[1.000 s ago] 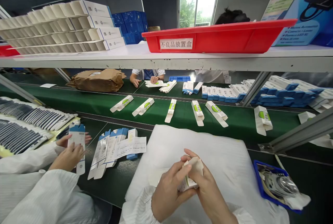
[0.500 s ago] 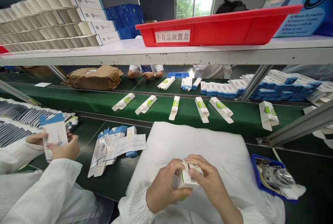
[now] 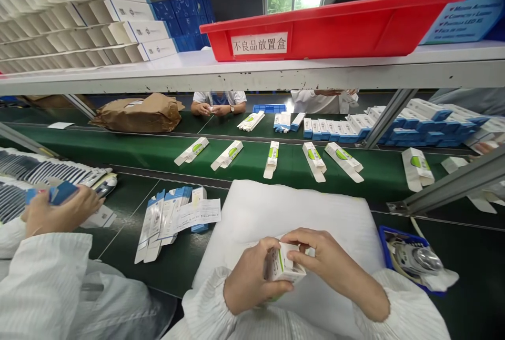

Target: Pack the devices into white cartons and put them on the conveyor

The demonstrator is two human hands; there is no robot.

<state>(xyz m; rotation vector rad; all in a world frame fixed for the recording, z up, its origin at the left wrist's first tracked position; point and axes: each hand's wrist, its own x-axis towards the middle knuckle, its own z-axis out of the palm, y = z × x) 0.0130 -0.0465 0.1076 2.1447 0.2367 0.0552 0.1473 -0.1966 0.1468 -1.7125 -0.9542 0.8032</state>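
Note:
Above a white padded cushion (image 3: 331,213), my left hand (image 3: 250,279) wraps round a small white carton (image 3: 287,271) with a green stripe, its thumb beneath and fingers over the far side. The fingers of my right hand (image 3: 315,250) are bent in a pinch at the carton's upper right edge. Whether a flap lies between them is hard to make out. The carton is tilted with one end facing me, and my left hand covers much of its side.
Several white-and-green cartons with flaps out lie on the green conveyor belt (image 3: 252,169). Flattened cartons (image 3: 161,219) and a paper slip lie left, beside a co-worker's hands (image 3: 59,208). A blue tray (image 3: 389,250) holds a device at right. Overhead, a shelf carries a red bin (image 3: 331,27).
The cartons on the belt have shifted right. My right hand's fingers have moved slightly at the carton's edge, while my left keeps its grip. The co-worker's hands have lowered and turned their blue-and-white carton.

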